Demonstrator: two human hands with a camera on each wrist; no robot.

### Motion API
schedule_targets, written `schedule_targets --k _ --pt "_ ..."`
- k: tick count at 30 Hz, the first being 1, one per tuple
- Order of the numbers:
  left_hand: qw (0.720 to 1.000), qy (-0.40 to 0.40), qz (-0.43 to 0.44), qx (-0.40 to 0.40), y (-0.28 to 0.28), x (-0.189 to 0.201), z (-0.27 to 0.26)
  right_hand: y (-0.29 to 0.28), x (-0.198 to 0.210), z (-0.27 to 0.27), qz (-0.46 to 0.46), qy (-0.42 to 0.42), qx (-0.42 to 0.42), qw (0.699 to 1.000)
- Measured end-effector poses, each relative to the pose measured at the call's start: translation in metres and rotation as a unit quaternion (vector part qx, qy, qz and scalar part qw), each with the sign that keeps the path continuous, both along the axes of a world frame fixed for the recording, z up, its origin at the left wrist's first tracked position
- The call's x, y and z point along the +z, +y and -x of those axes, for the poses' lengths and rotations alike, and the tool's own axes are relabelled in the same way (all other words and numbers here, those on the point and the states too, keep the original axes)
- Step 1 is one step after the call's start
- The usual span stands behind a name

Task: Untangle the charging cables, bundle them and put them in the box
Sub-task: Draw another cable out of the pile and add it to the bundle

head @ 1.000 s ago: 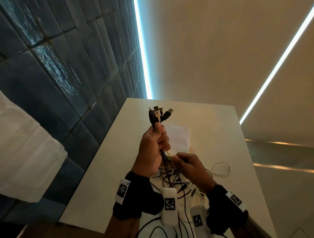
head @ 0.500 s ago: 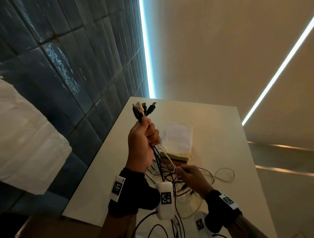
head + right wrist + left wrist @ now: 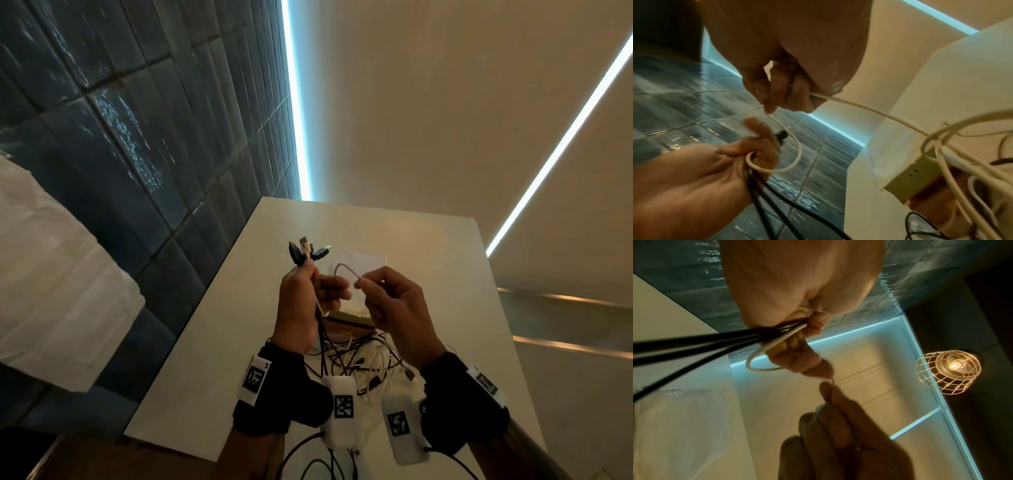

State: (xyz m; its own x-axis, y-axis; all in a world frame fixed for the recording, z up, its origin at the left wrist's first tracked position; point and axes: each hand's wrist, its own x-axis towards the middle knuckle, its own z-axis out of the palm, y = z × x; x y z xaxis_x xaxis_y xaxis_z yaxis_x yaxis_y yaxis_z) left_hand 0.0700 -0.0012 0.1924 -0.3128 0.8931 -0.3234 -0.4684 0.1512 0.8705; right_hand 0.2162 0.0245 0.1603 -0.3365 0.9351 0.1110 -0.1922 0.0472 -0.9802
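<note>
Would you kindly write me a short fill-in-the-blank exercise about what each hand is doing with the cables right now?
1. The left hand grips a bunch of cables with their plugs pointing ____.
2. The right hand pinches a cable coloured ____.
3. That white cable forms a ____ between the two hands.
4. The loose tangle of cables lies on the ____.

Missing words: up; white; loop; table

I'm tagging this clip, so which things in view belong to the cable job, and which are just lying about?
Job: left hand gripping cable ends; right hand pinching white cable; tangled cables; box.

Just there: table, tiled wall, cage lamp.
</note>
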Motion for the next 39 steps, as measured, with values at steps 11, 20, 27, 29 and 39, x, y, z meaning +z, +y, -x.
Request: schedule_targets --k 11,20,27,29,39 --pt "0.969 -0.198 -0.086 -0.119 -0.006 0.012 0.0 -0.014 -0.009 -0.003 0.032 -0.012 0.143 0.989" --pt "0.973 -0.176 -0.138 -0.058 -0.006 0.01 0.011 0.001 -0.093 -0.008 0.034 -0.141 0.061 0.988" --pt "0.975 -0.146 -0.165 0.002 -0.009 0.01 0.019 -0.003 -0.111 -0.006 0.024 -0.188 0.066 0.98" --pt "0.973 -0.142 -0.179 0.014 -0.01 0.011 0.024 -0.003 -0.115 -0.005 0.023 -0.188 0.067 0.98" --pt "0.982 -0.071 -0.163 0.06 -0.014 0.018 0.029 0.006 -0.109 -0.012 0.068 -0.187 -0.01 0.98"
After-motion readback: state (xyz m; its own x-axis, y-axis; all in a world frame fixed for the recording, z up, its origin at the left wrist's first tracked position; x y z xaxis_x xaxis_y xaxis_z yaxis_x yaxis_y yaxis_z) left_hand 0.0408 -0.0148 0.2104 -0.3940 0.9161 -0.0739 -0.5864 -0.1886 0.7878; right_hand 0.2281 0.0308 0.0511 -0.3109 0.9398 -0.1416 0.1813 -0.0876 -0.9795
